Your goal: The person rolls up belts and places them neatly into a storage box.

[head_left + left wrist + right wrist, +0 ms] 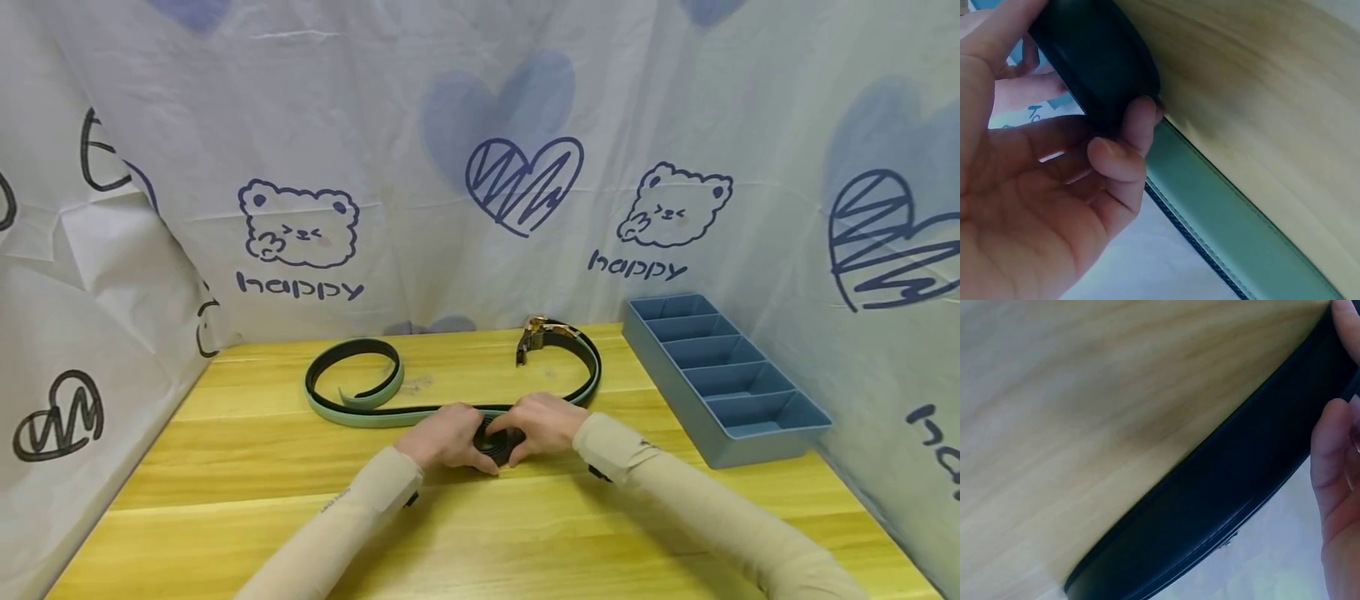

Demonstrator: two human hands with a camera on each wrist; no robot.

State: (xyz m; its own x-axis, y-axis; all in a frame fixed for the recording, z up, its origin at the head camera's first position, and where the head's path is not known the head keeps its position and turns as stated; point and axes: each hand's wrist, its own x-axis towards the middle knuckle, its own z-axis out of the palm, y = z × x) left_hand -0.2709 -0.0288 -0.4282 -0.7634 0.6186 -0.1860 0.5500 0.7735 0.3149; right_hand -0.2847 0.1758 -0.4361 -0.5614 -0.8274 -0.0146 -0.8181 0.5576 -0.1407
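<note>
Between my two hands a black belt is wound into a tight coil (492,451) that stands on its edge on the table. My left hand (448,437) grips the coil's left side, fingers and thumb curved around it. In the left wrist view, curled fingertips touch the dark coil (1097,62). The right hand (546,422) holds the coil's right side, its thumb bent toward the middle. Just behind the hands runs a pale green belt with a black inner face (375,418), also on edge. A black strap (1210,487) passes beside the right fingers in the right wrist view.
At left the green belt's end curls into a loose loop (315,379). Behind the right hand the strap bends back to a gold-toned buckle (536,327). A blue-grey organizer box with several compartments (675,400) stands at right on the wooden table (225,467). Printed white sheeting (405,250) surrounds the table.
</note>
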